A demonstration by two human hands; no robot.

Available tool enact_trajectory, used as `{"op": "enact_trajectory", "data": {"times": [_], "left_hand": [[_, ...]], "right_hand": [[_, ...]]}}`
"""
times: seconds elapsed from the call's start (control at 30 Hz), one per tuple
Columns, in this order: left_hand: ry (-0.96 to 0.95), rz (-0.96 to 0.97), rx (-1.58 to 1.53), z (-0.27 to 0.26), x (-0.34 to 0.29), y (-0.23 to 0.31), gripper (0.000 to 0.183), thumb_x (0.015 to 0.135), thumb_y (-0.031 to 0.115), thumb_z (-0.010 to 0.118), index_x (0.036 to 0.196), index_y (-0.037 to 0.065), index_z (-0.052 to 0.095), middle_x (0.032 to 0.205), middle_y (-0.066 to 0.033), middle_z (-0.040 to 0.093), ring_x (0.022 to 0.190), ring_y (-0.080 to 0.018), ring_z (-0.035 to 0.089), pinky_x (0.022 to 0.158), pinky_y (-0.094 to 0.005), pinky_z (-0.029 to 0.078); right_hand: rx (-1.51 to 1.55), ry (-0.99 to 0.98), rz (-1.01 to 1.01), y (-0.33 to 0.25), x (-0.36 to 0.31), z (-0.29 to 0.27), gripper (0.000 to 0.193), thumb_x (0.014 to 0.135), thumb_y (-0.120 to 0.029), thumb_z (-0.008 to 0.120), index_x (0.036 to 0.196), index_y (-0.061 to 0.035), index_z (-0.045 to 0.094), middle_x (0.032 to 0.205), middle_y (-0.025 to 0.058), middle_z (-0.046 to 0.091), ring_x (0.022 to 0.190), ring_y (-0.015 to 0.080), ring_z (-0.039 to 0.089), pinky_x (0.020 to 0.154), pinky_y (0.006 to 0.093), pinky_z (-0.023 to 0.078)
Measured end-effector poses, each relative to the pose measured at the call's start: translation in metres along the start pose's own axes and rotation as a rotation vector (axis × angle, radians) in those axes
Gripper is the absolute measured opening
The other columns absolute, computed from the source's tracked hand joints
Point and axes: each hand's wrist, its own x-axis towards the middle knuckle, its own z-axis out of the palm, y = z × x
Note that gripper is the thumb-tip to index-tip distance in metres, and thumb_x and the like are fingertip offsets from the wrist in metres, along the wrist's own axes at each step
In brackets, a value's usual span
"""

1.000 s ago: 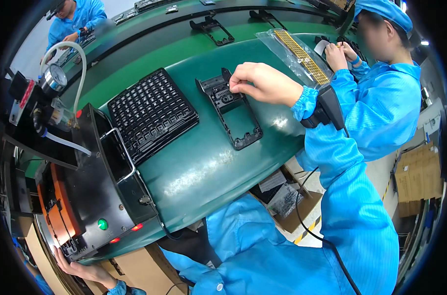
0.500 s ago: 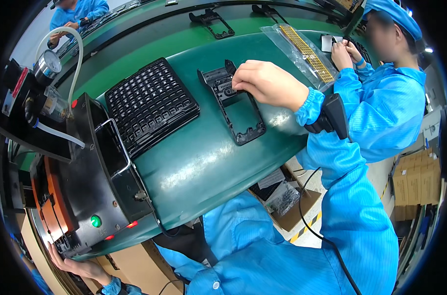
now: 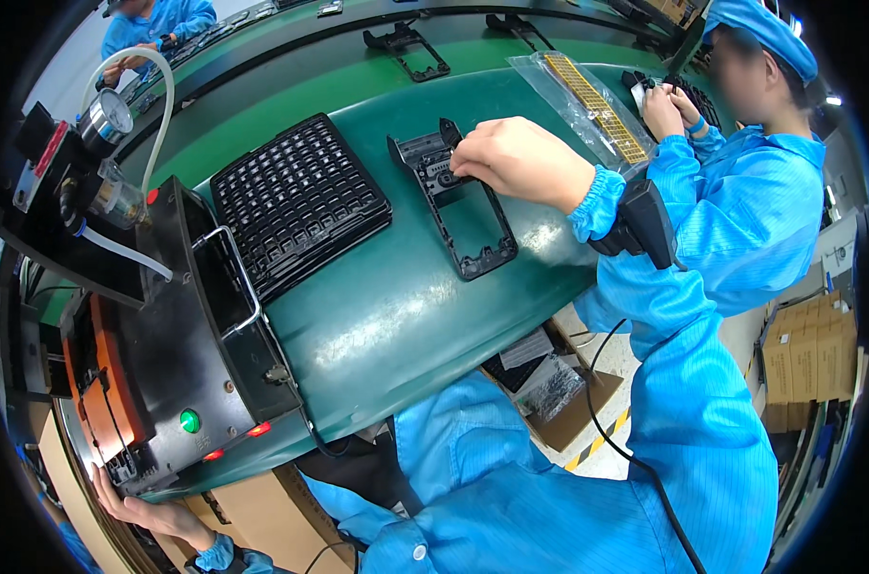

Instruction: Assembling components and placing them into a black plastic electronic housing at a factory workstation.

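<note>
A black plastic frame (image 3: 434, 175) with a large rectangular opening lies on the green bench mat. My right hand (image 3: 528, 165) is over the frame's upper right side, its thumb and fingers pinched together at the solid end. Whatever sits between those fingertips is hidden. Far to the left, my left hand (image 3: 157, 518) rests against the front lower corner of a black bench machine (image 3: 190, 373), fingers stretched out. Beside those fingers is an orange block (image 3: 99, 387) with a dark part lying along it, set in the machine.
A stack of black pocketed trays (image 3: 296, 206) stands between machine and frame. Behind are a bagged yellow strip panel (image 3: 597, 107) and another black frame (image 3: 410, 50). A co-worker (image 3: 731, 182) works close on the right. An open carton (image 3: 568, 392) sits below the bench edge.
The view has shifted slightly, moving the machine a little to the right in the picture. My right hand keeps its pinch at the frame, and my left hand stays at the machine's corner.
</note>
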Motion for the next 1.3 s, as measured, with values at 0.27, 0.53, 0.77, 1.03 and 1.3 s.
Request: {"op": "enact_trajectory", "data": {"times": [0.27,0.53,0.77,1.03,1.3], "left_hand": [[-0.078,-0.012,0.002,-0.005,0.007,0.006,0.053,0.108,0.034,0.022,0.136,-0.002,0.051,0.142,-0.0155,0.050,0.136,-0.0303,0.041,0.116,-0.0453,0.027],[-0.490,0.240,-0.236,-0.044,0.045,0.049,0.037,0.100,0.012,0.049,0.133,-0.004,0.055,0.140,-0.0195,0.052,0.132,-0.0345,0.048,0.112,-0.0430,0.033],[-0.420,0.492,-0.245,-0.042,0.082,0.053,0.029,0.087,0.008,0.067,0.113,-0.004,0.065,0.114,-0.0182,0.065,0.103,-0.0368,0.065,0.088,-0.0401,0.052],[-0.188,0.628,-0.289,-0.032,0.073,0.040,0.044,0.068,0.004,0.081,0.108,-0.003,0.064,0.097,-0.0158,0.060,0.086,-0.0368,0.058,0.079,-0.0447,0.049],[0.095,0.723,-0.015,-0.141,-0.034,-0.003,0.027,0.084,0.009,0.075,0.105,0.006,0.059,0.095,-0.0072,0.060,0.082,-0.0233,0.053,0.067,-0.0388,0.046]], "right_hand": [[0.113,-0.022,0.073,0.000,-0.001,-0.015,0.011,0.086,-0.013,0.067,0.093,-0.0041,0.070,0.086,0.0127,0.070,0.083,0.0325,0.066,0.075,0.0411,0.054],[0.104,0.138,0.289,-0.120,-0.080,0.022,0.036,0.088,-0.016,0.068,0.121,-0.0036,0.060,0.113,0.0153,0.056,0.110,0.0367,0.053,0.103,0.0494,0.040],[0.319,0.224,0.362,-0.159,-0.085,-0.004,0.029,0.085,-0.002,0.067,0.113,0.0025,0.059,0.104,0.0170,0.054,0.097,0.0354,0.054,0.087,0.0394,0.045],[0.475,0.278,0.238,-0.281,-0.053,-0.063,0.041,0.073,-0.008,0.080,0.111,-0.0011,0.066,0.101,0.0146,0.056,0.092,0.0322,0.056,0.086,0.0422,0.048],[0.636,0.180,-0.164,-0.353,0.021,-0.033,0.043,0.070,-0.010,0.083,0.109,-0.0021,0.068,0.102,0.0113,0.056,0.092,0.0295,0.054,0.083,0.0397,0.046]]}}
